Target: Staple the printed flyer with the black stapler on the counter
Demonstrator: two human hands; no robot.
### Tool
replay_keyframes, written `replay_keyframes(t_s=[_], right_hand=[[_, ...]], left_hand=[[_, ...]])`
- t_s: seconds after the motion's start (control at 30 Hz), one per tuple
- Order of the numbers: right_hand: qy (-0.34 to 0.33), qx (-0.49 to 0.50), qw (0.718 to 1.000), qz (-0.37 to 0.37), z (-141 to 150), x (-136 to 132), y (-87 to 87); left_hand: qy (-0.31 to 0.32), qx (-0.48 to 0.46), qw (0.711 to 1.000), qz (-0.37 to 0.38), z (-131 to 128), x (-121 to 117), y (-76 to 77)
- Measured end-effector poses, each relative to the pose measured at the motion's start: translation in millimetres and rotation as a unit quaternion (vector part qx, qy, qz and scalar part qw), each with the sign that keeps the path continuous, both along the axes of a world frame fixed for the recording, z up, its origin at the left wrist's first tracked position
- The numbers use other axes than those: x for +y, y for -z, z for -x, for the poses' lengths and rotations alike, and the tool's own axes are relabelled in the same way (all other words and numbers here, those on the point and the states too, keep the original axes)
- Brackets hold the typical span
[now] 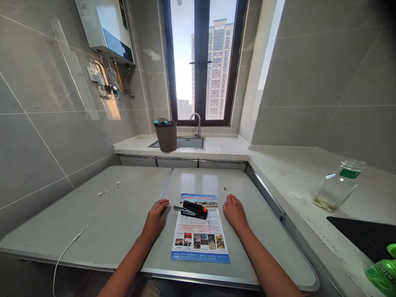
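Observation:
A black stapler [194,210] with an orange-red tip lies across a printed flyer [199,252] on the white table. Its silver metal part sticks out to the left. My left hand [156,216] rests on the tabletop left of the flyer, fingers loosely extended and holding nothing. On the flyer's other side lies my right hand [235,210], palm down with its fingers slightly bent and nothing in them. Just beyond my right fingertips are small dark pieces [225,188], perhaps staples, too small to be sure. Neither hand touches the stapler.
A white cable [89,225] runs over the table's left side and off its front edge. Behind stand a brown bin [166,137] and a sink [192,142] with a tap [197,123]. A clear jar [337,185] and a green bottle [382,274] are on the right counter [278,165].

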State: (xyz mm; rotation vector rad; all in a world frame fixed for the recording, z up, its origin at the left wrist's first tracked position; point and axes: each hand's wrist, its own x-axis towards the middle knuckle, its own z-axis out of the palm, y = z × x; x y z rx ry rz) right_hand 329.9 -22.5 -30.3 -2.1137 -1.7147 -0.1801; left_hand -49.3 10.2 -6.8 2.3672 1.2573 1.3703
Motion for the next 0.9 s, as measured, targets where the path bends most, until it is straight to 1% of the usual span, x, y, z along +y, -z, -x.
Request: replay_keyframes(t_s=[0.13, 0.2, 0.27, 0.33, 0.4, 0.47, 0.53, 0.57, 0.63, 0.7, 0.8, 0.9], right_hand=[[0.000, 0.012, 1.000, -0.002, 0.7, -1.2, -2.0], [-0.001, 0.022, 1.000, -0.006, 0.6, -2.9, -5.7], [-0.010, 0.032, 0.999, -0.016, 1.3, -5.3, -13.5], [-0.030, 0.043, 0.998, -0.034, 5.2, -7.7, -26.1], [-0.064, 0.055, 0.995, -0.052, 15.4, -9.0, -41.8], [-0.113, 0.068, 0.989, -0.060, 33.1, -9.5, -56.9], [-0.180, 0.105, 0.977, -0.053, 56.0, -10.8, -66.7], [-0.215, 0.135, 0.966, -0.044, 67.7, -12.1, -68.5], [-0.260, 0.185, 0.947, -0.021, 88.3, -15.6, -65.9], [-0.278, 0.203, 0.939, -0.004, 101.9, -19.2, -57.4], [-0.284, 0.199, 0.938, -0.005, 108.8, -22.9, -44.1], [-0.306, 0.188, 0.933, -0.041, 107.7, -26.1, -39.5]], left_hand=[[0.005, -0.010, 1.000, 0.014, 0.4, -1.1, -4.2], [0.014, -0.014, 0.999, 0.027, 0.5, -2.1, -5.1], [0.026, -0.016, 0.999, 0.039, 0.4, -3.5, -5.4], [0.036, -0.016, 0.998, 0.048, 0.2, -5.2, -6.3], [0.043, -0.012, 0.998, 0.050, -0.4, -6.8, -8.5], [0.056, -0.004, 0.997, 0.045, -1.3, -8.5, -12.0], [0.072, 0.004, 0.996, 0.043, -2.5, -10.5, -15.5], [0.074, 0.005, 0.996, 0.049, -3.1, -11.7, -16.9], [0.067, 0.001, 0.995, 0.069, -4.0, -14.4, -18.6], [0.059, -0.006, 0.994, 0.088, -4.6, -17.2, -19.2], [0.059, -0.018, 0.993, 0.100, -6.0, -21.3, -20.1], [0.072, -0.057, 0.988, 0.122, -8.9, -25.6, -23.1]])
